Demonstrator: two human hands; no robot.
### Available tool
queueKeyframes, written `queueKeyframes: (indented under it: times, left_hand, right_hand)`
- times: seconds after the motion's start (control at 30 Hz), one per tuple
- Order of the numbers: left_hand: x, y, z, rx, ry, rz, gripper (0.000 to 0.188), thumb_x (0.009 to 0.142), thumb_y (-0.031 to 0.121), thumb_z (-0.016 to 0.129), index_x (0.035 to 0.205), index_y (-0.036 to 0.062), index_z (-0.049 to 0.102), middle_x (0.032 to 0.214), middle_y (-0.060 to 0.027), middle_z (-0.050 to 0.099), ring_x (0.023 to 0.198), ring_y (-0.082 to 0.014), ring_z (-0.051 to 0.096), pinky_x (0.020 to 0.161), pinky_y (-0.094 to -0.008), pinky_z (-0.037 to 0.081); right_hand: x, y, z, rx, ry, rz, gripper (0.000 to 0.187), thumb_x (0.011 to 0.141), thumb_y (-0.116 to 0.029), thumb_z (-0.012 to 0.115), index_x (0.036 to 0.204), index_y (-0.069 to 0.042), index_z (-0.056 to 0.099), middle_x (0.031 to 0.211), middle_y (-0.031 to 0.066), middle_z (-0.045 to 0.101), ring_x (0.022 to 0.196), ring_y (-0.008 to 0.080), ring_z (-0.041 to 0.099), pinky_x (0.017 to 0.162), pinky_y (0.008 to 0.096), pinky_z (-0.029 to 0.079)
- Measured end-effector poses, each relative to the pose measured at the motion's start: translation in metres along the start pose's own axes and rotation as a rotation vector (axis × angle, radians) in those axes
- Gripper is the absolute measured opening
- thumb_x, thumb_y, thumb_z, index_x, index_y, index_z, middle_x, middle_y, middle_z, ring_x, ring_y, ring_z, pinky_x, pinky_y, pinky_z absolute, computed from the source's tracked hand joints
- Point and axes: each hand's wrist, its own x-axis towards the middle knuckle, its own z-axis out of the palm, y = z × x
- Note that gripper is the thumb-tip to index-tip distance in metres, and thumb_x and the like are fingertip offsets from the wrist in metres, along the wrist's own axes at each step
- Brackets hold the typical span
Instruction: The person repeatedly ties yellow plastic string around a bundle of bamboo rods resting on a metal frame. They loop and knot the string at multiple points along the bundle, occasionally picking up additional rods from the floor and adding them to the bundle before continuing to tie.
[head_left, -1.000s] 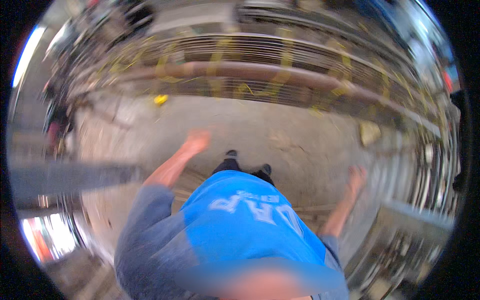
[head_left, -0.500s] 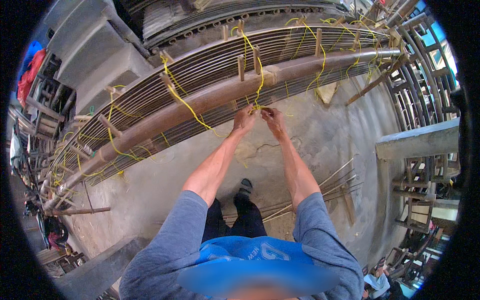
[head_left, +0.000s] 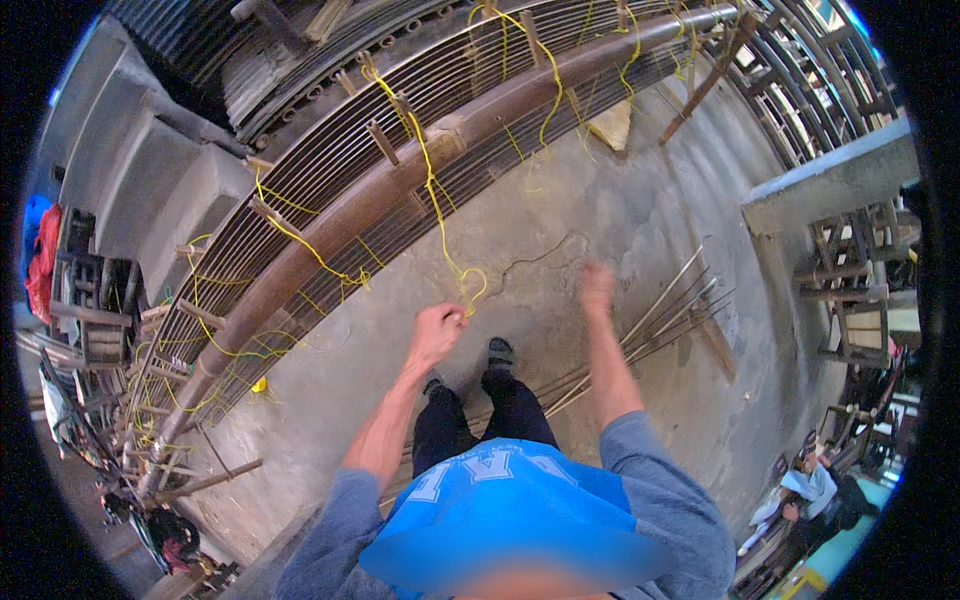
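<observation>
My left hand (head_left: 437, 332) is closed, its fingertips pinching the lower end of a yellow cord (head_left: 437, 205). The cord runs up from my fingers in a small loop and a long strand to a wooden peg on the rack. Off to the right, over the floor, my right hand (head_left: 597, 287) is smeared by motion, and its fingers cannot be read. It is apart from the cord. Across the far side curves the rack, with a thick brown pole (head_left: 370, 205) and many thin parallel rods (head_left: 330, 150) tied with other yellow cords.
Thin sticks (head_left: 655, 330) lie on the concrete floor to my right, beside a short plank (head_left: 716, 345). A pale block (head_left: 611, 126) lies by the rack. Concrete steps (head_left: 170, 150) rise at far left. A ledge (head_left: 825, 175) and stacked wooden frames stand right. A person (head_left: 815, 490) is at lower right.
My hands have come apart and away from the rack. The left has drawn the cord end nearer to me; the right has let go and swung right. The view has also shifted.
</observation>
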Motion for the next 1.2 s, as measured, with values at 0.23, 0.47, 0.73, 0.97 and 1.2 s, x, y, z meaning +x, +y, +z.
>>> queueKeyframes:
  times: [0.23, 0.47, 0.73, 0.97, 1.2]
  left_hand:
    - [-0.123, -0.103, -0.034, 0.084, 0.267, -0.263, 0.016, 0.079, 0.012, 0.048, 0.085, -0.0006, 0.057, 0.070, -0.0126, 0.059, 0.064, -0.0191, 0.058, 0.058, -0.0300, 0.045]
    - [-0.278, -0.237, -0.033, 0.669, -0.482, -0.334, 0.020, 0.070, 0.020, 0.053, 0.079, 0.0061, 0.063, 0.072, -0.0159, 0.060, 0.067, -0.0293, 0.059, 0.060, -0.0382, 0.045]
    - [-0.263, -0.140, -0.080, -0.627, 0.450, -0.048, 0.036, 0.083, 0.027, 0.054, 0.107, 0.0004, 0.054, 0.091, -0.0069, 0.062, 0.079, -0.0144, 0.057, 0.071, -0.0288, 0.045]
    - [-0.355, -0.177, -0.176, -0.996, 1.081, 0.010, 0.024, 0.080, 0.019, 0.058, 0.092, -0.0018, 0.060, 0.081, -0.0047, 0.061, 0.070, -0.0100, 0.054, 0.064, -0.0237, 0.044]
    - [-0.442, -0.239, -0.244, -0.610, 1.323, -0.236, 0.020, 0.082, 0.016, 0.055, 0.091, -0.0016, 0.059, 0.076, -0.0052, 0.061, 0.068, -0.0104, 0.054, 0.060, -0.0234, 0.044]
  right_hand:
    - [-0.075, 0.131, -0.112, 0.576, -0.410, 0.960, 0.028, 0.079, -0.018, 0.048, 0.055, -0.004, 0.053, 0.052, 0.0078, 0.054, 0.047, 0.0151, 0.052, 0.041, 0.0290, 0.041]
    - [-0.089, -0.143, -0.068, 1.041, -1.105, 0.751, 0.008, 0.076, -0.008, 0.056, 0.081, -0.002, 0.052, 0.065, 0.0051, 0.054, 0.053, 0.0109, 0.047, 0.045, 0.0231, 0.037]
    - [-0.167, -0.397, -0.073, 0.655, -1.410, -0.306, 0.026, 0.078, -0.025, 0.059, 0.072, 0.001, 0.057, 0.060, 0.0020, 0.054, 0.054, 0.0071, 0.046, 0.047, 0.0225, 0.037]
    - [-0.294, -0.557, -0.047, 0.793, -1.723, -0.177, 0.021, 0.083, -0.021, 0.055, 0.088, -0.001, 0.055, 0.064, 0.0000, 0.052, 0.053, 0.0044, 0.044, 0.043, 0.0173, 0.032]
    - [-0.381, -0.656, -0.055, 0.734, -1.885, -0.291, 0.018, 0.086, -0.018, 0.049, 0.089, -0.001, 0.056, 0.066, 0.0002, 0.052, 0.052, 0.0043, 0.043, 0.042, 0.0174, 0.031]
